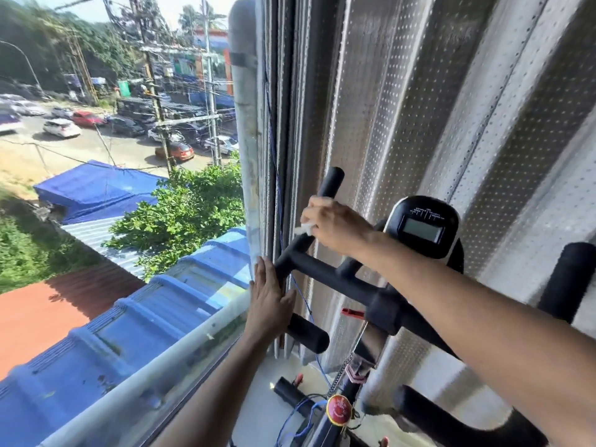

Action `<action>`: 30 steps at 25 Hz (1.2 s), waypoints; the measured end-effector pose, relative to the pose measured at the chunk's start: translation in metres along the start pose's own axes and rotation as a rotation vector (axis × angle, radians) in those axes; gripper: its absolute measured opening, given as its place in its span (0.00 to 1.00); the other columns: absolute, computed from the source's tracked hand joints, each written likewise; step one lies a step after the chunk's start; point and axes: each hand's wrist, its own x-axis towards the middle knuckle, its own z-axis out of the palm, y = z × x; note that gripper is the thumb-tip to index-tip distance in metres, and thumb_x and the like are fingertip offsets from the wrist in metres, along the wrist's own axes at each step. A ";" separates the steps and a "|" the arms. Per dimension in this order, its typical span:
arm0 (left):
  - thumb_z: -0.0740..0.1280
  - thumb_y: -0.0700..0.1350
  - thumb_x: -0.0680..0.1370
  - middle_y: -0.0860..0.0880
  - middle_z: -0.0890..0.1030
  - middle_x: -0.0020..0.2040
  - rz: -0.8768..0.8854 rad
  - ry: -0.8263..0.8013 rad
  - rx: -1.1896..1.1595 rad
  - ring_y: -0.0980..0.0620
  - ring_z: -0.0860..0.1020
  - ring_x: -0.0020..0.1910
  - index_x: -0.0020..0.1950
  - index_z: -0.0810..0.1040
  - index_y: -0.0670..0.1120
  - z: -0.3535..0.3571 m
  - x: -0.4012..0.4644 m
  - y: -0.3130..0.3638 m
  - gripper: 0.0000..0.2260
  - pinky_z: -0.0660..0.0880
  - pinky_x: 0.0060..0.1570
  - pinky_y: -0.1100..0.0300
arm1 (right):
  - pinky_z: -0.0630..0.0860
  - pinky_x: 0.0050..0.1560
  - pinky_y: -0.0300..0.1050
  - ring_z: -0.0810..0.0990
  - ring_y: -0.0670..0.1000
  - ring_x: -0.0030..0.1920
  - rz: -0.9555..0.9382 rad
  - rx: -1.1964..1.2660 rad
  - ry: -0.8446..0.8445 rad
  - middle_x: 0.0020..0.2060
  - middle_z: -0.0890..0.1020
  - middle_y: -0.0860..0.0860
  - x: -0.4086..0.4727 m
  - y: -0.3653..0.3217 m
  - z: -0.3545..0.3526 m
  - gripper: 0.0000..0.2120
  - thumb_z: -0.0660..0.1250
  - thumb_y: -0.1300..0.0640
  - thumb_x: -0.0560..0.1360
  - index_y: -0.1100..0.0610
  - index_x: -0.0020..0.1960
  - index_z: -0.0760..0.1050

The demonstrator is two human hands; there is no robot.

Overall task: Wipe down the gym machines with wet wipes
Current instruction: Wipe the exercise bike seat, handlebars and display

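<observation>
— Where's the exercise bike (380,304)?
— Just before the blinds (419,108), window (113,188) to its left.
— The hands?
— Right hand (335,225) on the upright handlebar grip (317,214), holding a wet wipe (304,228); left hand (270,298) lower, flat against the bar's left end.
— The console (422,225)?
— Right of that grip.

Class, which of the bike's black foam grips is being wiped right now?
The upright grip beside the window; only there does the right hand press a white wipe.

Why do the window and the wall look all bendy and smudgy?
Head view: the wide lens bends the straight window rail and dotted blind; edges look smeared with motion blur; bright sun washes out the street, while the right hand wiping the handlebar with the wipe stays fairly sharp.
</observation>
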 end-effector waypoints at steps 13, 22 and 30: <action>0.48 0.48 0.79 0.56 0.38 0.83 0.295 -0.045 0.154 0.62 0.33 0.80 0.84 0.40 0.54 -0.006 0.004 -0.026 0.33 0.37 0.81 0.56 | 0.79 0.57 0.51 0.74 0.58 0.60 -0.050 -0.156 -0.165 0.59 0.72 0.58 0.025 -0.026 0.061 0.11 0.55 0.70 0.81 0.63 0.52 0.76; 0.52 0.60 0.82 0.53 0.37 0.84 0.436 -0.095 0.274 0.58 0.35 0.81 0.84 0.40 0.51 -0.016 0.022 -0.029 0.35 0.34 0.78 0.63 | 0.81 0.55 0.53 0.75 0.63 0.63 0.149 -0.238 0.013 0.59 0.74 0.64 0.060 0.022 0.045 0.13 0.55 0.63 0.84 0.63 0.44 0.73; 0.49 0.66 0.80 0.56 0.34 0.83 0.403 -0.134 0.332 0.58 0.34 0.81 0.83 0.36 0.54 -0.017 0.027 -0.029 0.37 0.36 0.80 0.55 | 0.78 0.49 0.43 0.74 0.55 0.54 0.075 -0.263 0.040 0.47 0.72 0.55 0.084 0.055 0.012 0.13 0.63 0.68 0.81 0.59 0.39 0.69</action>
